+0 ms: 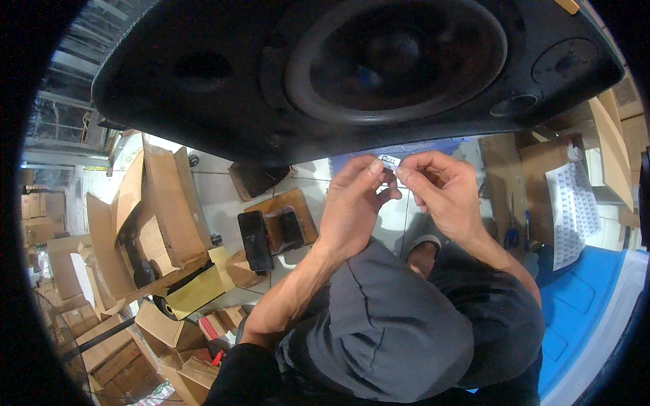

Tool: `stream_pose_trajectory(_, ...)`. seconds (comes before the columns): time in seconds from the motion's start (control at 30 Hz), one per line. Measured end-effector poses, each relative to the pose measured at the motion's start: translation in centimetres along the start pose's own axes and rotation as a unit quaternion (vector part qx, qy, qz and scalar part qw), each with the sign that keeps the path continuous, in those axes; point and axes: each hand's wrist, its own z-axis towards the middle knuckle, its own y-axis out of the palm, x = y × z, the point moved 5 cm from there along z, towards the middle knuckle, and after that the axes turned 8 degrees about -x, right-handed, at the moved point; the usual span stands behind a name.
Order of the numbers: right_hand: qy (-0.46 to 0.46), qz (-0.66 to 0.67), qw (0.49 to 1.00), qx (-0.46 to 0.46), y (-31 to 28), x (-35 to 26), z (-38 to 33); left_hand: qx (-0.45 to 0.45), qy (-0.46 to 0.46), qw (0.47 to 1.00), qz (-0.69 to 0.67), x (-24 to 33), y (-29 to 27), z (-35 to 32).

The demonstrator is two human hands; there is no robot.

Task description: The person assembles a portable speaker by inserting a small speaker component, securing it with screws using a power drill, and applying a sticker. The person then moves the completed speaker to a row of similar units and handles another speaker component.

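A small white label [388,161] with dark print is pinched between my two hands, just below the front edge of a big black loudspeaker [284,139]. My left hand [353,199] grips the label's left end between thumb and forefinger. At its right end, the fingertips of my right hand [443,193] close on the label. The speaker's round woofer [396,61] faces me, above both hands. Neither hand touches the speaker, as far as I can see.
An open cardboard box [172,210] stands on the left, with a yellow roll [196,294] below it. A black phone [255,240] lies near brown blocks [291,216]. On the right, a sheet of printed labels [572,210] hangs by cardboard, above a blue plastic surface [582,298].
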Motion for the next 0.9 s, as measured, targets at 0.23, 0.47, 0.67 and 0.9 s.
stream_pose_trajectory(0.23, -0.071, -0.055, 0.995, 0.034, -0.1, -0.3, 0.2, 0.017, 0.012, 0.999, 0.049, 0.1, 0.2, 0.0)
stream_pose_trajectory(0.47, -0.235, -0.337, 0.909, 0.065, -1.4, -2.7, 1.6, 0.117, 0.143, 0.939, 0.288, 2.1, 0.3, -0.3)
stream_pose_trajectory(0.67, -0.188, -0.326, 0.924, 0.059, -2.5, -2.5, 2.8, 0.123, 0.276, 0.788, 0.536, 3.4, 2.1, 0.4)
stream_pose_trajectory(0.9, -0.179, -0.350, 0.917, 0.065, -2.3, -2.6, 3.3, 0.175, 0.327, 0.677, 0.636, 3.9, 2.8, 1.5)
